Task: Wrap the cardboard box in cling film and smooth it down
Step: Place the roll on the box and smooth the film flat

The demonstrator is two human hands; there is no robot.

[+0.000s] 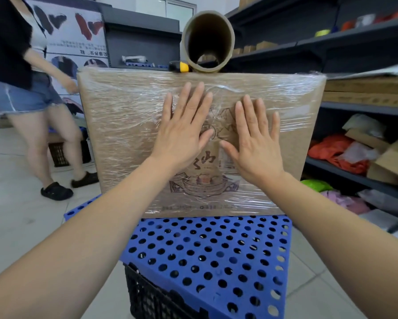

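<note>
Now both palms, left hand point(181, 132) and right hand point(254, 143), press flat with fingers spread on the film-wrapped cardboard box point(124, 134), standing on a blue perforated board point(207, 254) over a black crate point(152, 295); a cling film roll point(208, 40) lies on top.

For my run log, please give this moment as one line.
phase: smoothing | left hand: flat on wrapped cardboard box | right hand: flat beside it | film roll: on box top

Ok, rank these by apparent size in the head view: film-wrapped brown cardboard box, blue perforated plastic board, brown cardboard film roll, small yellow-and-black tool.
1. Film-wrapped brown cardboard box
2. Blue perforated plastic board, close behind; nearer the camera, so unsure
3. Brown cardboard film roll
4. Small yellow-and-black tool
</note>
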